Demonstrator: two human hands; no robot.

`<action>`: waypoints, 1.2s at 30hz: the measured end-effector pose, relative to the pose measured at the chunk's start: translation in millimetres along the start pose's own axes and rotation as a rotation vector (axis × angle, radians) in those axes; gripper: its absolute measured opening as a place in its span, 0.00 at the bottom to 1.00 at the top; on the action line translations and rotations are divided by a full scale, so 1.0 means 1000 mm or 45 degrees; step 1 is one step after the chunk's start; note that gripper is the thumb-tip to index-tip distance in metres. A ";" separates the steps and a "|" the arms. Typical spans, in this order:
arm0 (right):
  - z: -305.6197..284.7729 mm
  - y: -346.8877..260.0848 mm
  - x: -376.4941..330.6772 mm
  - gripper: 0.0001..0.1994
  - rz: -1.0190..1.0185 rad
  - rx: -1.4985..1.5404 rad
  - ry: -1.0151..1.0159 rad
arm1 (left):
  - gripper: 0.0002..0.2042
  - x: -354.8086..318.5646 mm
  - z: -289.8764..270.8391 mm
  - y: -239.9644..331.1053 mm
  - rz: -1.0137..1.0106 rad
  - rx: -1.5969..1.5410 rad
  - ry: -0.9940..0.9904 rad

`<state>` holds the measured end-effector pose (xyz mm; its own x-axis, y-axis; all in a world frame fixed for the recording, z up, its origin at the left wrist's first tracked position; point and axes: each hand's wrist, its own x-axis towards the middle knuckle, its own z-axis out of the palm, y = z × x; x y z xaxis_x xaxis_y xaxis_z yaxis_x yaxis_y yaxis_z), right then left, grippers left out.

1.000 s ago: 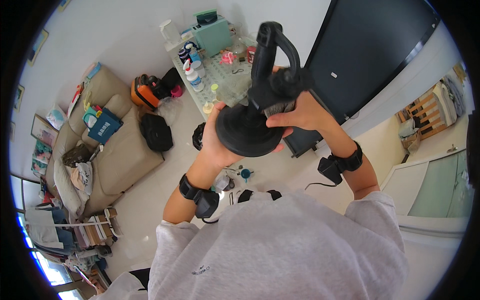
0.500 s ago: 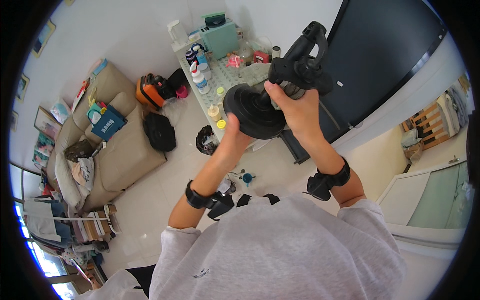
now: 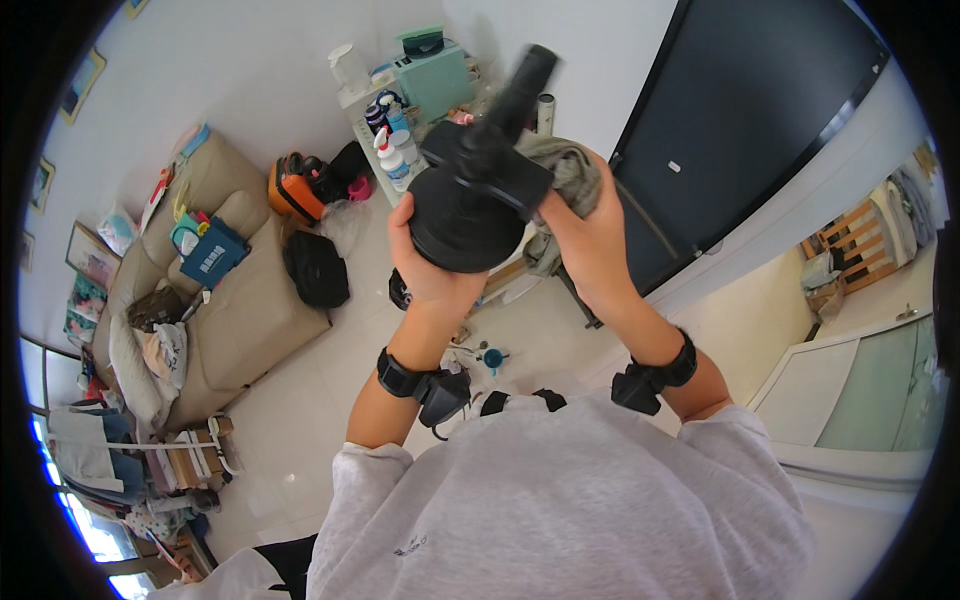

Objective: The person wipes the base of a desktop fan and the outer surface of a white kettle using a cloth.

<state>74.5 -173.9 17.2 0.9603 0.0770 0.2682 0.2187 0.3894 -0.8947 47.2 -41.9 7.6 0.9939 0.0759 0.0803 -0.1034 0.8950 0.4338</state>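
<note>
Overhead, the left hand [image 3: 432,262] grips a black round-based stand [image 3: 468,205] from below, while the right hand [image 3: 585,232] presses a grey cloth [image 3: 572,170] against it.

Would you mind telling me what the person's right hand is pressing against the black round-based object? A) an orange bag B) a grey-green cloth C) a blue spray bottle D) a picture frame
B: the right hand grips a crumpled grey-green cloth against the black object, which the left hand supports from below.
</note>
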 end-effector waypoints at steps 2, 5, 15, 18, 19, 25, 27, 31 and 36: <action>-0.004 -0.002 -0.012 0.27 0.006 0.003 0.120 | 0.30 0.004 0.000 0.000 -0.053 -0.068 -0.129; -0.008 0.012 -0.030 0.23 -0.633 -0.682 -0.130 | 0.33 0.015 -0.015 -0.002 -0.031 0.045 -0.010; -0.047 0.005 -0.004 0.29 -1.195 -1.172 -0.528 | 0.28 0.004 0.003 -0.007 -0.052 0.000 -0.058; -0.054 0.000 0.005 0.29 -0.940 -1.188 -0.330 | 0.24 0.006 0.000 -0.006 -0.120 -0.097 -0.012; -0.049 -0.002 -0.002 0.29 -1.003 -1.114 -0.346 | 0.23 0.007 0.000 -0.007 -0.126 -0.118 -0.002; 0.016 0.005 -0.036 0.24 -1.247 -1.004 -0.555 | 0.32 0.005 -0.007 -0.007 -0.387 -0.234 -0.187; 0.011 0.011 -0.030 0.24 -1.296 -0.998 -0.586 | 0.33 0.002 0.001 -0.004 -0.508 -0.387 -0.346; -0.024 -0.002 -0.023 0.26 -1.051 -1.049 -0.555 | 0.32 0.002 0.005 -0.003 -0.239 -0.167 -0.285; -0.071 -0.014 0.032 0.21 -0.636 -0.992 -0.143 | 0.32 0.000 0.011 -0.004 -0.252 -0.120 -0.281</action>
<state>114.6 -242.0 12.6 0.7099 0.1708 0.6833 0.6957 -0.3213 -0.6425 47.6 -50.0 15.6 0.9608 -0.1920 0.2002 0.1056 0.9205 0.3761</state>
